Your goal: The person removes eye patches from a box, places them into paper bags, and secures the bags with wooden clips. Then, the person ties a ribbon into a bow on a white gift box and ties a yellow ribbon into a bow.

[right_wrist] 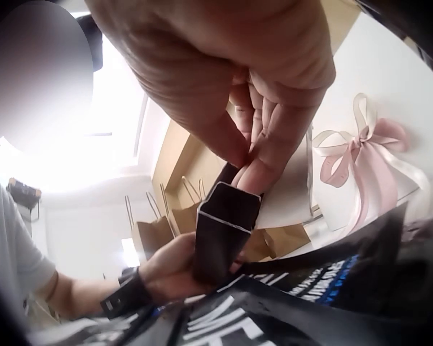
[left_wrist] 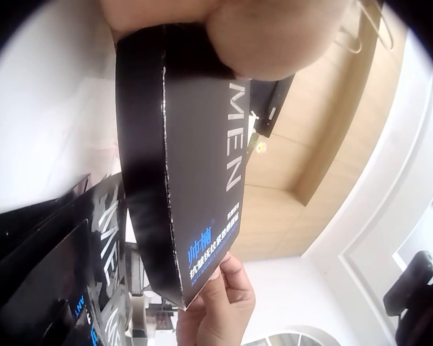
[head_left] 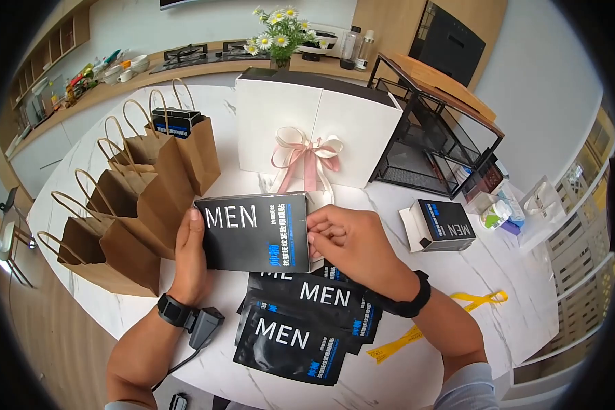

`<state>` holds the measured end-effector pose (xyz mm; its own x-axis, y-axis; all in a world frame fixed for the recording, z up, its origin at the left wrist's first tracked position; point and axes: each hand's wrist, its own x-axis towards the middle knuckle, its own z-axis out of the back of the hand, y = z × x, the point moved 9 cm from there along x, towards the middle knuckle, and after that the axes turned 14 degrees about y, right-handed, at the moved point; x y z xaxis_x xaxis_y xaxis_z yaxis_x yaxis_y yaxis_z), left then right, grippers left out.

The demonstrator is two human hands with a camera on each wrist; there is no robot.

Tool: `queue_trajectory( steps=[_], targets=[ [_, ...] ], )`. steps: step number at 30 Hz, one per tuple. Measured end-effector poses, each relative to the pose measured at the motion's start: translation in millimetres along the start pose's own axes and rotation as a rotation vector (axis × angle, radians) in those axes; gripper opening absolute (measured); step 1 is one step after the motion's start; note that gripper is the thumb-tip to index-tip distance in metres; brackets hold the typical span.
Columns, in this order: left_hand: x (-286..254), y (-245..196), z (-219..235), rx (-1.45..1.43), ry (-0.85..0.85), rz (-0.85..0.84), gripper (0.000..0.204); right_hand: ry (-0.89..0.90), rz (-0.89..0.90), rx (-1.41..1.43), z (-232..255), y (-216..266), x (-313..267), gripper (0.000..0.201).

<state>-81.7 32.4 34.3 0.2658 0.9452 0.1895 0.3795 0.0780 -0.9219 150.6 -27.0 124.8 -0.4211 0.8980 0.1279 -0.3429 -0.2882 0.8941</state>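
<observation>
Two hands [head_left: 193, 249], three black boxes marked MEN [head_left: 242, 236] and four brown paper bags [head_left: 109, 273] are counted. Black sachets [head_left: 280, 352] number at least three; overlap prevents an exact figure. Also recorded: one white box [head_left: 260, 137], one bow [head_left: 309, 147], one mesh rack [head_left: 424, 160], two wrist straps [head_left: 176, 311]. Yellow strip [head_left: 485, 299] shows in two stretches; whether these join cannot be determined.

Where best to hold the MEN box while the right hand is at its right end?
Likely the left end of the MEN box, coming from the left, with the grip across its short side. A flap sticks out at the right end, by the right hand; the left hand holds the other end.
</observation>
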Motion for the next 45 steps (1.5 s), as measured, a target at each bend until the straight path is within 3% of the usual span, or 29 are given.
queue_trajectory(
  steps=[4, 7, 9, 10, 11, 13, 14, 15, 18, 20, 21, 23, 27, 30, 34, 39, 42, 45],
  targets=[
    [2, 3, 1, 0.001, 0.035, 0.02, 0.044, 0.046, -0.005, -0.014, 2, 4, -7, 0.013],
    [-4, 5, 12, -0.025, -0.093, 0.046, 0.045, 0.043, -0.178, 0.002, 20, -13, -23, 0.014],
    [-3, 5, 16, -0.03, -0.124, 0.034, 0.048, 0.24, -0.189, -0.606, 14, -11, -30, 0.024],
    [-2, 8, 20, -0.03, -0.119, 0.031, 0.049, 0.328, -0.151, -0.754, 1, -10, -36, 0.048],
    [-1, 8, 20, -0.027, -0.113, 0.033, 0.049, 0.323, -0.154, -0.752, -5, -8, -42, 0.048],
    [-1, 10, 20, -0.077, -0.102, 0.048, 0.051, 0.354, 0.045, -1.084, -30, 11, -54, 0.068],
    [-1, 10, 21, -0.073, -0.1, 0.048, 0.051, 0.403, 0.007, -1.083, -34, 5, -59, 0.082],
    [-1, 10, 22, -0.068, -0.102, 0.042, 0.051, 0.399, 0.009, -1.083, -35, 3, -59, 0.082],
    [-2, 7, 17, -0.075, -0.103, 0.034, 0.052, 0.379, -0.047, -0.985, -28, -14, -55, 0.072],
    [-3, 6, 19, -0.082, -0.11, 0.031, 0.053, 0.369, -0.099, -0.632, -17, -28, -52, 0.052],
    [-3, 7, 21, -0.085, -0.109, 0.029, 0.053, 0.365, -0.093, -0.635, -13, -28, -52, 0.052],
    [-1, 9, 23, -0.09, -0.108, 0.02, 0.053, 0.4, -0.21, -0.469, -6, -41, -52, 0.034],
    [-2, 10, 24, -0.079, -0.117, 0.028, 0.053, 0.282, -0.104, -0.383, 4, -40, -54, 0.019],
    [-2, 8, 20, -0.099, -0.117, 0.027, 0.052, 0.221, -0.181, -0.354, 12, -42, -56, 0.014],
    [-3, 7, 19, -0.106, -0.101, 0.02, 0.051, 0.141, -0.155, -0.471, 28, -22, -53, 0.012],
    [-3, 7, 19, -0.088, -0.131, 0.029, 0.051, 0.015, -0.118, -0.42, 47, -11, -52, 0.006],
    [-2, 5, 21, -0.091, -0.117, 0.008, 0.052, -0.108, -0.095, -0.416, 63, -6, -53, 0.008],
    [-2, 9, 30, -0.079, -0.133, -0.02, 0.053, -0.411, 0.064, -0.648, 98, 20, -66, 0.007]
  ],
)
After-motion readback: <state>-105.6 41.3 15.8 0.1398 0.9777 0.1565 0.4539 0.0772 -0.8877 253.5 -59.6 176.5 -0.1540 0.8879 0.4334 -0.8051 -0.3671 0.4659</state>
